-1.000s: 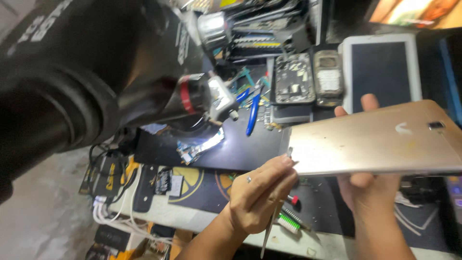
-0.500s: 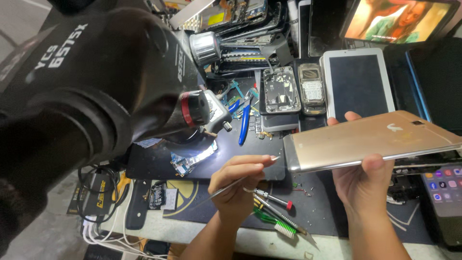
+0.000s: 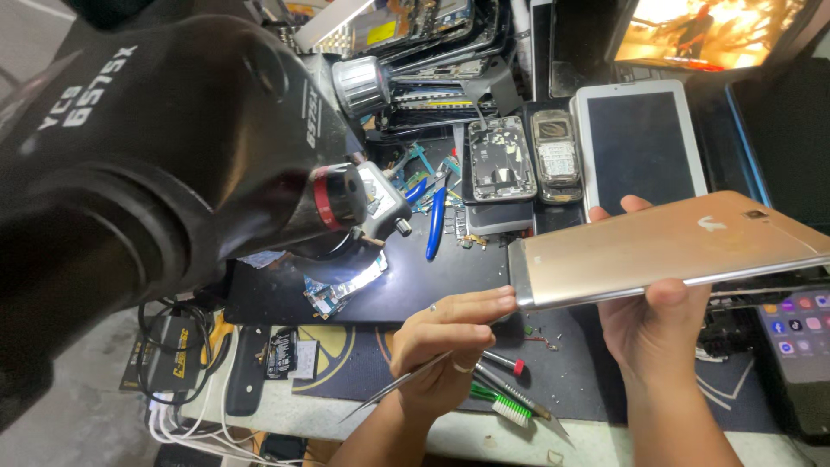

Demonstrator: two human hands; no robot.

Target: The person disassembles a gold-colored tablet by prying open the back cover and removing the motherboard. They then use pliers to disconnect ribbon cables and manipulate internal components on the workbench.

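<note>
**Gold phone held edge-up over a crowded repair bench**

The right hand (image 3: pixel 661 324) was closed around a gold smartphone (image 3: pixel 666 251), thumb on the near edge and fingers behind, holding it back-up and tilted in the air above the black work mat (image 3: pixel 450 277). The left hand (image 3: pixel 450 346) was curled tight on slim metal tweezers (image 3: pixel 402 387), its fingertips touching the phone's left end, while the tweezer tips pointed away, down toward the bench edge.

The grip looked thin to me: only a few fingers carried the phone, so pressure at its end could have twisted it loose onto the screwdrivers (image 3: pixel 501 361) and green brush (image 3: pixel 501 406) lying just below. The trailing tweezers could also have snagged on something there. Under the microscope (image 3: pixel 173 173) a small circuit board (image 3: pixel 341 290) lay in the lit patch, near enough that a dropped phone might have struck it.
</note>
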